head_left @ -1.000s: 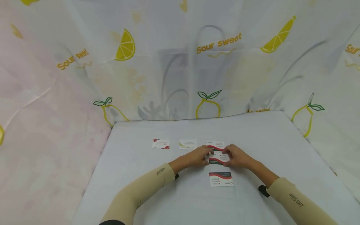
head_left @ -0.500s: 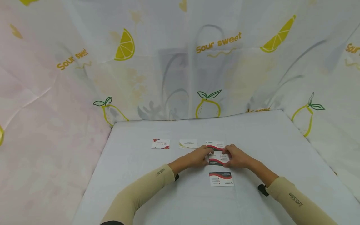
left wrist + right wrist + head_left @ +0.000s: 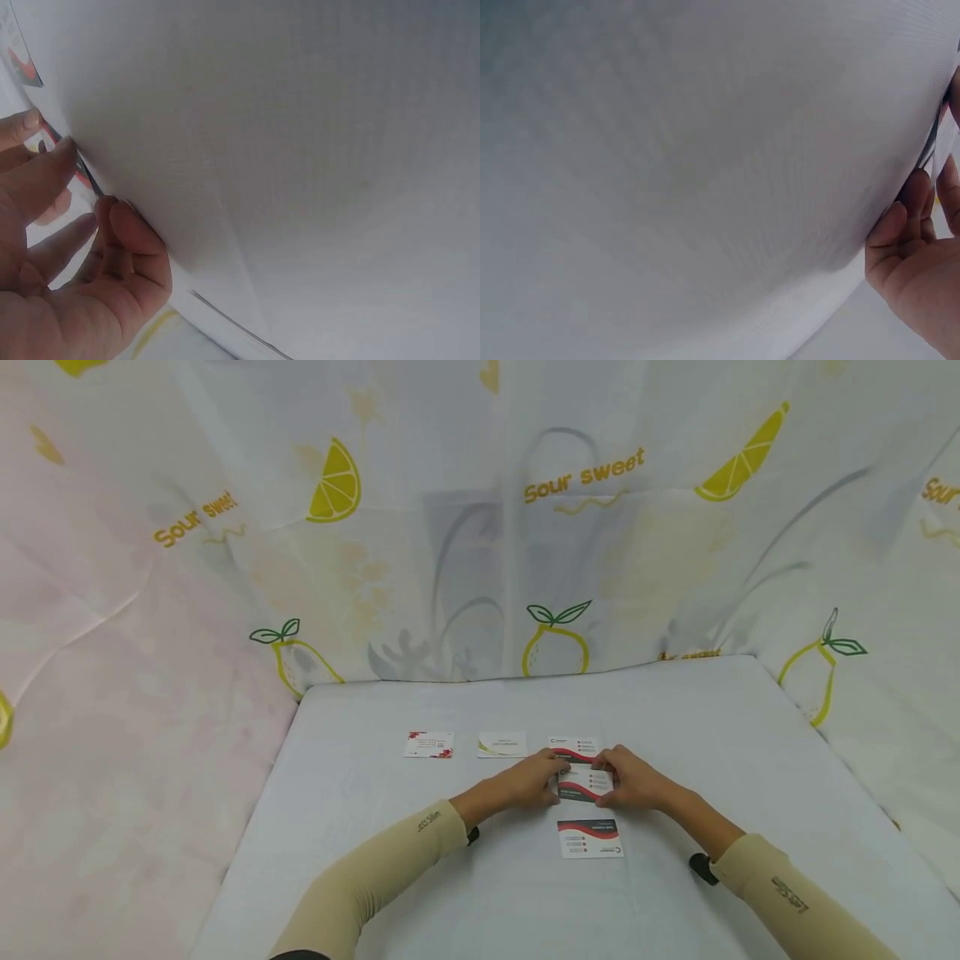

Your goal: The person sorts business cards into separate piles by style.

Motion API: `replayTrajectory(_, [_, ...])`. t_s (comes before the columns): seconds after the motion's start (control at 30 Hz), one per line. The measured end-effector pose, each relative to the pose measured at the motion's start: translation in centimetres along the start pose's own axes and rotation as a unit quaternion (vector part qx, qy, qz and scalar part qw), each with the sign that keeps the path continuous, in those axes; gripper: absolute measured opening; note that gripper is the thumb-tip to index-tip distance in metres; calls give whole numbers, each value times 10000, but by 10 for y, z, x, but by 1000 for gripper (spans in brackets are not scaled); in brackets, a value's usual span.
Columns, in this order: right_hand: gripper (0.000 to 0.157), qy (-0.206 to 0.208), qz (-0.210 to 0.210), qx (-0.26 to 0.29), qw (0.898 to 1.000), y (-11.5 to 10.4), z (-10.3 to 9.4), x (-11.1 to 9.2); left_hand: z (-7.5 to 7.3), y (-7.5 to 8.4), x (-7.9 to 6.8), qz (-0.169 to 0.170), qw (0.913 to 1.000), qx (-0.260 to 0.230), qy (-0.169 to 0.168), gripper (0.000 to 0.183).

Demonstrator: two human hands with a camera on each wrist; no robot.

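Note:
In the head view both hands hold a white business card [image 3: 585,783] with a red and dark wave. My left hand [image 3: 531,779] grips its left edge with thumb and fingers. At the right edge, my right hand [image 3: 633,779] pinches the same card between thumb and forefinger. Just behind it lies a matching business card [image 3: 576,744], partly covered at its near edge. Another one, turned upside down [image 3: 590,839], lies nearer to me. The left wrist view shows the left hand [image 3: 82,292] with curled fingers at the card's edge; the right hand [image 3: 915,270] appears likewise in the right wrist view.
Left of the hands, along the back row, lie a card with red flowers [image 3: 429,744] and a white card with a yellow-green curve [image 3: 502,744]. A white cloth covers the table [image 3: 360,735]. A lemon-print curtain [image 3: 465,527] rises behind and at the sides.

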State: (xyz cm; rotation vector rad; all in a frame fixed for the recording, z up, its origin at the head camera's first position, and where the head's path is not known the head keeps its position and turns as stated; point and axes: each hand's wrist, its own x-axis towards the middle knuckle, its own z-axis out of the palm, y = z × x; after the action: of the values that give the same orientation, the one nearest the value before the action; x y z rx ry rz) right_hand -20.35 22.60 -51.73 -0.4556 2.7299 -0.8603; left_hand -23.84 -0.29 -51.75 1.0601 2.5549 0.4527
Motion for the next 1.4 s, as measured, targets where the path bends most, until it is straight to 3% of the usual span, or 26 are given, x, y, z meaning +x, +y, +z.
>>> replayTrajectory(0.3, [51, -44, -45, -9, 10000, -3, -2, -4, -1, 4, -1, -93, 9999, 91, -5, 58])
replayTrajectory(0.5, [29, 19, 30, 128, 9999, -3, -2, -5, -5, 3, -5, 6, 9999, 84, 79, 56])
replayTrajectory(0.67, [17, 80, -6, 607, 9981, -2, -3, -3, -6, 0, -8, 132, 9997, 11, 228, 55])
replayTrajectory(0.97, [18, -45, 106, 1513, 9884, 0, -2, -1, -5, -3, -13, 49, 9991, 6, 417, 67])
replayTrajectory(1.07, [18, 41, 83, 1377, 9904, -1, -1, -1, -6, -4, -14, 57, 9988, 80, 471, 67])
replayTrajectory(1.2, [22, 436, -137, 781, 9959, -3, -1, -2, -8, -6, -13, 73, 9984, 170, 539, 66])
replayTrajectory(1.4, [53, 925, -637, 127, 9936, -4, 0, -4, -12, -8, -9, -77, 9979, 128, 629, 66])
